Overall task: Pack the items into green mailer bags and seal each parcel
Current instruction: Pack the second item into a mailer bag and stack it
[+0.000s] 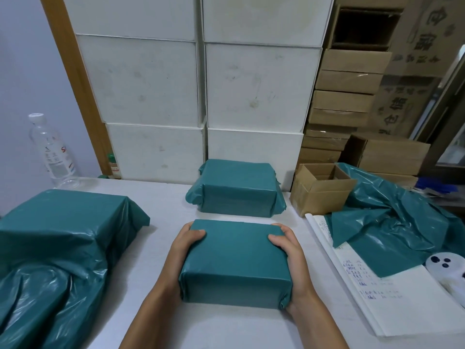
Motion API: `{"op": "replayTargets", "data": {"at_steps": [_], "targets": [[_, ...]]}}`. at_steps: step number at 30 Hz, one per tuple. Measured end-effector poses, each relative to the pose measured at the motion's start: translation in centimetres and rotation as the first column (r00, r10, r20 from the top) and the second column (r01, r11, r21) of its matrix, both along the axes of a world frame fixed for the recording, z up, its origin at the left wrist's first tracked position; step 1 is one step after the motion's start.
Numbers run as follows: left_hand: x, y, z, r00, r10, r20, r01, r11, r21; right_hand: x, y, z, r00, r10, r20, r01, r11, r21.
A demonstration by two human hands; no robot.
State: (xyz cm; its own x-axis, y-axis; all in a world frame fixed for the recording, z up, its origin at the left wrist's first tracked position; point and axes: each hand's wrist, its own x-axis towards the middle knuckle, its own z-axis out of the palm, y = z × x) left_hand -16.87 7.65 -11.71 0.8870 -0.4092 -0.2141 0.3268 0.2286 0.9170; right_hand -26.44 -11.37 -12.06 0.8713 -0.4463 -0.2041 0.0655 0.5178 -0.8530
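1. Parcel (235, 263) wrapped tight in green mailer plastic, sitting on the white surface (163, 205), taken as landmark for everything below.
2. Left hand (182, 250) grasping the parcel's left end, thumb lying over the top edge, fingers curled round the side.
3. Right hand (289, 253) grasping the parcel's right end likewise, thumb on top, palm against the side.
4. Just behind the parcel, apart from it: second wrapped parcel (236, 188), green, with loose folded corners at both ends.
5. Far to the parcel's left: large green-bagged bundle (57, 248), its plastic slack and crumpled toward the near edge.
6. To the parcel's right: sheets of paper (392, 301) with handwritten lines, partly covered by a heap of loose green mailer bags (392, 222).
7. Behind and right of the parcel: small open cardboard box (319, 190), touching the heap of bags.
8. Behind the second parcel: stacked white boxes (198, 84); right of these, stacked brown cartons (344, 96).
9. Far behind and left of the parcel: clear plastic water bottle (51, 152), upright, white cap on.
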Motion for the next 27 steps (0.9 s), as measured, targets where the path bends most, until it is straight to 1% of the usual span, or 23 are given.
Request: {"op": "replayTargets", "data": {"at_steps": [4,7,10,12,15,19,24,27], "targets": [[-0.3,-0.2,0.7,1.000,-0.005,-0.019,0.004,0.999,-0.042,0.0,0.0,0.3,1.000,0.014,0.024,-0.015,0.999,0.046],[0.3,-0.8,3.1,1.000,-0.020,0.013,0.021,0.998,-0.052,1.1,-0.6,2.0,0.998,0.009,0.067,-0.012,0.999,0.046],[3.2,-2.2,6.3,0.998,0.009,0.057,-0.005,0.998,-0.060,4.1,-2.4,5.6,0.991,0.008,0.137,-0.010,1.000,0.013],[5.8,-3.7,8.5,0.997,0.034,0.068,-0.032,0.999,-0.037,6.6,-3.8,8.0,0.986,0.010,0.165,-0.008,1.000,-0.013],[9.6,-6.1,10.6,0.999,0.020,0.036,-0.020,1.000,0.013,10.3,-6.0,10.2,0.981,0.004,0.196,0.004,0.999,-0.042],[13.9,-8.7,10.5,0.999,0.008,-0.044,-0.006,0.999,0.049,14.6,-8.4,10.6,0.988,-0.021,0.156,0.037,0.994,-0.101],[18.8,-10.8,9.3,1.000,0.026,-0.009,-0.025,0.999,0.031,19.0,-10.4,10.0,0.992,-0.042,0.116,0.056,0.991,-0.118],[20.9,-11.3,8.3,1.000,0.026,0.014,-0.026,1.000,-0.006,20.5,-11.1,10.1,0.995,-0.010,0.096,0.022,0.991,-0.130]]}}
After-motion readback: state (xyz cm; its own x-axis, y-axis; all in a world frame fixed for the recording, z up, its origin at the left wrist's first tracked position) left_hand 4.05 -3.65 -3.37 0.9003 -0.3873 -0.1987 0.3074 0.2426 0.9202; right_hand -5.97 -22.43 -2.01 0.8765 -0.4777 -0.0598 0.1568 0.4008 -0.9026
